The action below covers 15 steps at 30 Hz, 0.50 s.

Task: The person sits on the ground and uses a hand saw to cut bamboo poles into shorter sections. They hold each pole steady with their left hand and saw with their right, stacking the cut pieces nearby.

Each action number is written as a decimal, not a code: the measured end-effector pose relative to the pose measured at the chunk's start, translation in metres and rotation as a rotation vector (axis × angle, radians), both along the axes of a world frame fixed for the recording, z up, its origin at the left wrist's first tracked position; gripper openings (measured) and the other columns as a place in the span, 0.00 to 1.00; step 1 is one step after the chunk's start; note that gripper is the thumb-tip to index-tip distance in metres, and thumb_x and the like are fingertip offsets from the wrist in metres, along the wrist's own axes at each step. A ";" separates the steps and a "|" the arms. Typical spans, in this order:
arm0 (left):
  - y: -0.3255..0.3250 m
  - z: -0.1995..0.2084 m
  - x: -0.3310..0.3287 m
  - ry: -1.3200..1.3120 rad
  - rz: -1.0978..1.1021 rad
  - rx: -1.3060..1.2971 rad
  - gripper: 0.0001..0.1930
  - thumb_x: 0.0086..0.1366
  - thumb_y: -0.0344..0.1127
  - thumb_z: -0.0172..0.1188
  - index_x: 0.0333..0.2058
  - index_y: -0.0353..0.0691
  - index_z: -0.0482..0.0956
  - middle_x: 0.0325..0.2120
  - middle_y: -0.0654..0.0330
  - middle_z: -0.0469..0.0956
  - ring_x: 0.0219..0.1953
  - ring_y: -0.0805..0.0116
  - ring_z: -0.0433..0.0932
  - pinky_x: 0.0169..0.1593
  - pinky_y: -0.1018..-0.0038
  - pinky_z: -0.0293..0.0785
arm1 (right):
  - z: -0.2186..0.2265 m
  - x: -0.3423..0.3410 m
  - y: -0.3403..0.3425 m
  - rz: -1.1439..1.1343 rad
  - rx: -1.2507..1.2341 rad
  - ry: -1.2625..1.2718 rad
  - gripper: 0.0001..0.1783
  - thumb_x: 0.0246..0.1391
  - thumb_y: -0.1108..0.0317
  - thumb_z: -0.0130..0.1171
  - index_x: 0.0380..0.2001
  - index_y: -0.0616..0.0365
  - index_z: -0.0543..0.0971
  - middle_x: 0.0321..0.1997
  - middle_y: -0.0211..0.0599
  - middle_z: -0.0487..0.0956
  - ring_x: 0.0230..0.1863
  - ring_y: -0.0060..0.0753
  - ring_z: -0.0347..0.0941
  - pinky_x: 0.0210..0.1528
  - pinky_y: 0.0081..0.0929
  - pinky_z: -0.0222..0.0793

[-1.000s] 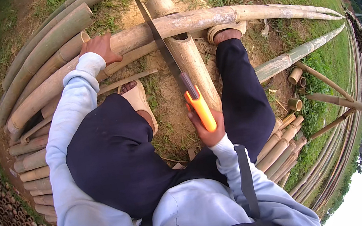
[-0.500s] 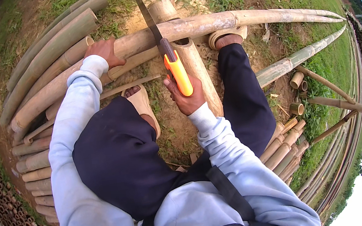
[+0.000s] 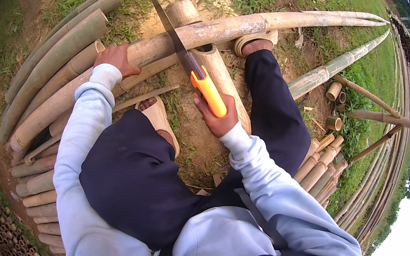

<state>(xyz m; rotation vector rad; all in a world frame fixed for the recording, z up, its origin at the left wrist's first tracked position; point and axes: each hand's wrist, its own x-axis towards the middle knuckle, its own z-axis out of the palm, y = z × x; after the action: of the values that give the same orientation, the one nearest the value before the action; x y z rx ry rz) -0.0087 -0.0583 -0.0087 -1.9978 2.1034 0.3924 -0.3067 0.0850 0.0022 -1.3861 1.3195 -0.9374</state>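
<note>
The right hand (image 3: 218,118) is wrapped tight around the orange handle of a hand saw (image 3: 186,60), whose blade runs away from the person and crosses a long bamboo pole (image 3: 233,28) lying left to right on the ground. The left hand (image 3: 115,60) presses down on that pole further left, fingers curled over it. A sandalled foot (image 3: 254,43) rests against the pole just right of the blade.

A long pale bamboo pole (image 3: 233,28) lies crosswise over a thick bamboo log (image 3: 215,69). An orange-handled saw (image 3: 191,67) crosses the pole, its blade tilted.
</note>
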 end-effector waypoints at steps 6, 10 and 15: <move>0.002 -0.004 0.012 0.015 -0.005 0.004 0.39 0.48 0.60 0.73 0.52 0.36 0.78 0.42 0.44 0.86 0.48 0.45 0.85 0.56 0.53 0.80 | 0.002 -0.017 0.040 0.006 0.191 -0.036 0.11 0.62 0.68 0.70 0.35 0.66 0.80 0.23 0.30 0.75 0.25 0.20 0.69 0.31 0.27 0.69; 0.009 -0.006 0.010 -0.005 0.027 0.064 0.39 0.48 0.60 0.73 0.51 0.37 0.78 0.41 0.45 0.85 0.49 0.45 0.84 0.56 0.53 0.80 | 0.070 -0.074 0.152 0.057 0.149 0.175 0.13 0.60 0.75 0.66 0.48 0.65 0.83 0.26 0.35 0.81 0.28 0.25 0.78 0.36 0.25 0.74; 0.014 -0.007 0.002 0.003 0.037 0.101 0.44 0.46 0.60 0.73 0.59 0.39 0.77 0.45 0.41 0.85 0.50 0.40 0.83 0.57 0.52 0.79 | 0.023 -0.032 0.055 0.018 0.121 0.166 0.09 0.61 0.71 0.68 0.38 0.68 0.83 0.22 0.39 0.78 0.23 0.24 0.73 0.30 0.31 0.71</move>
<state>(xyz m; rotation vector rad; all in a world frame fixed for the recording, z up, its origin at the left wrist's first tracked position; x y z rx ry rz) -0.0068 -0.0439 -0.0157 -1.9827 2.0082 0.4990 -0.3388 0.1402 0.0257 -1.4034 1.4605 -0.7306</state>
